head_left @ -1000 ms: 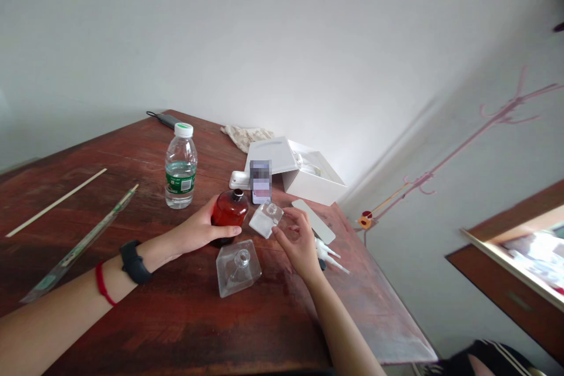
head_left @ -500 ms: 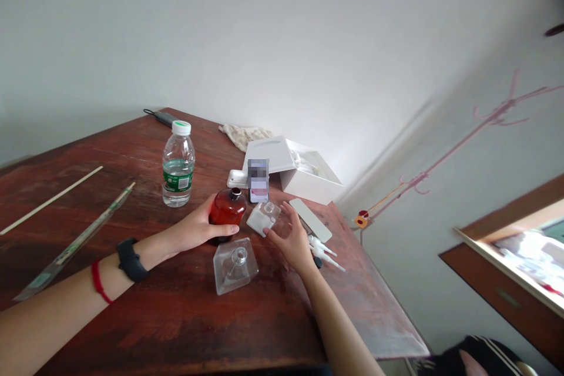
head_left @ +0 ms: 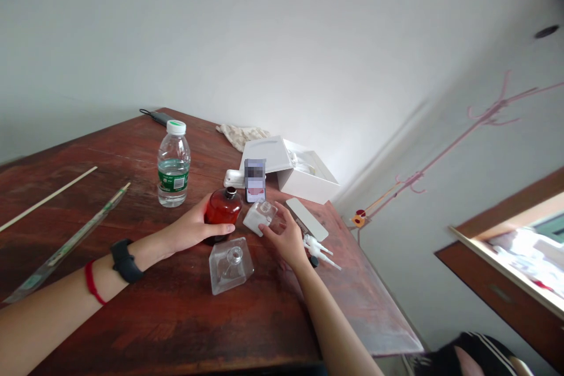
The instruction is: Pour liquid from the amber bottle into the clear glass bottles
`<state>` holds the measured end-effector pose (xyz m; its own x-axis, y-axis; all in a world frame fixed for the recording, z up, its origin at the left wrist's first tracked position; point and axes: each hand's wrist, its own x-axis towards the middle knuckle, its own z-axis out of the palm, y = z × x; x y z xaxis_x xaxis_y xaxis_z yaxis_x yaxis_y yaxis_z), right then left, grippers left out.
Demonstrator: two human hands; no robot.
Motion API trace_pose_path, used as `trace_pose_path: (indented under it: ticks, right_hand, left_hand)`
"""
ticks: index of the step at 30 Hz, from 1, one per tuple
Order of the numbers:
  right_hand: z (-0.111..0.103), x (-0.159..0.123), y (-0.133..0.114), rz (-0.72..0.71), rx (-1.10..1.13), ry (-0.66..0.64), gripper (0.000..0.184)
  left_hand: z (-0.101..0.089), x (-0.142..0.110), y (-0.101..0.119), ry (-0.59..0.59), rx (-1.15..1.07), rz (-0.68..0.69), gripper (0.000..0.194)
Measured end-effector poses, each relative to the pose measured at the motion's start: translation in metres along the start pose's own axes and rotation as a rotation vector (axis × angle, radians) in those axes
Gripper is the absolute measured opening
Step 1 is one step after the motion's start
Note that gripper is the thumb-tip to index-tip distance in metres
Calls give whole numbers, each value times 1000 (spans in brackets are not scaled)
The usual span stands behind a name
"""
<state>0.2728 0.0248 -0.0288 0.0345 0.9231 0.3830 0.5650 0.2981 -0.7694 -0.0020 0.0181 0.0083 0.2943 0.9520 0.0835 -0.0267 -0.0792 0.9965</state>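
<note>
My left hand (head_left: pixel 200 224) is wrapped round a reddish-brown bottle (head_left: pixel 224 207) with an uncapped dark neck. To its right, my right hand (head_left: pixel 286 238) has thumb and fingers on a small clear square bottle (head_left: pixel 254 217), whose far side the fingers partly cover. A second clear square bottle (head_left: pixel 230 276), also uncapped, stands nearer to me, just below the reddish-brown one. White pump heads (head_left: pixel 319 248) and a small black cap (head_left: pixel 313 261) lie right of my right wrist.
A phone (head_left: pixel 255 182) leans upright behind the bottles, before an open white box (head_left: pixel 308 183). A water bottle (head_left: pixel 173 173) stands at left, with a thin stick (head_left: pixel 53 197) and a wrapped stick (head_left: pixel 74 238) beyond my left forearm. A pale flat piece (head_left: pixel 307 218) lies at right.
My right thumb and fingers have closed in on the small clear bottle, which looks slightly tilted or turned. My left hand keeps its hold. The whole view has shifted slightly.
</note>
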Motion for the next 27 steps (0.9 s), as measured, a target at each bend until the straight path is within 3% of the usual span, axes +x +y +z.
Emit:
trace_pose_path:
  ticks: [4, 17, 27]
  right_hand:
    - [-1, 1, 2, 12, -8, 46, 61]
    - [-13, 6, 9, 139, 20, 207, 79]
    - [-15, 6, 16, 123, -85, 229, 74]
  left_hand:
    - [0, -1, 1, -7, 15, 12, 66]
    - [-5, 4, -8, -15, 48, 27, 69]
    - [-5, 4, -8, -24, 39, 29, 69]
